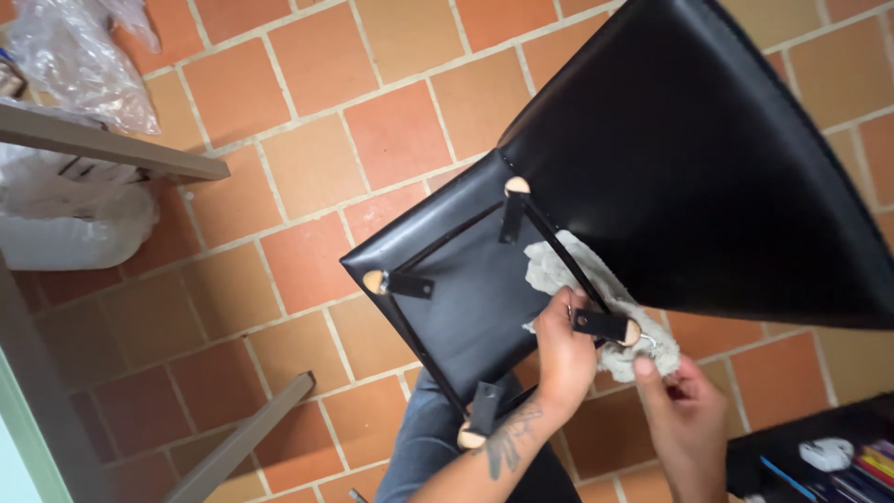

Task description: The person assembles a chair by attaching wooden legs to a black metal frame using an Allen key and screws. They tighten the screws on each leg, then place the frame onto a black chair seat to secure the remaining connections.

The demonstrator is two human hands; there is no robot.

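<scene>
Chair (652,158) lies tipped over, its black underside facing you, legs pointing up toward the camera w/ pale round caps on the tips. Your left hand (563,349) has its fingers curled tight around one black leg (601,324) near its cap; your right hand (684,414) pinches a grey-white rag (568,265) between thumb and fingers, the cloth bunched against that same leg and draping onto the seat base.

Handling, as a judgement: the chair looks stiff and moderately heavy — smooth black seat and back prob. slippery, so the thin legs and frame bars are the surer places to take hold. The rag is soft and limp; it will bunch and slide unless you keep it pinched.

Around you: terracotta tile floor (317,140) under everything, your knee in jeans (424,438) just below the seat. Left side — a grey bench (112,144) w/ crumpled clear plastic (79,56) on top and a white bag (74,219) beneath. A grey metal bar (247,433) slants nearby. Bottom right, a dark case (819,456) w/ small items. The other legs crowd the one you hold.
</scene>
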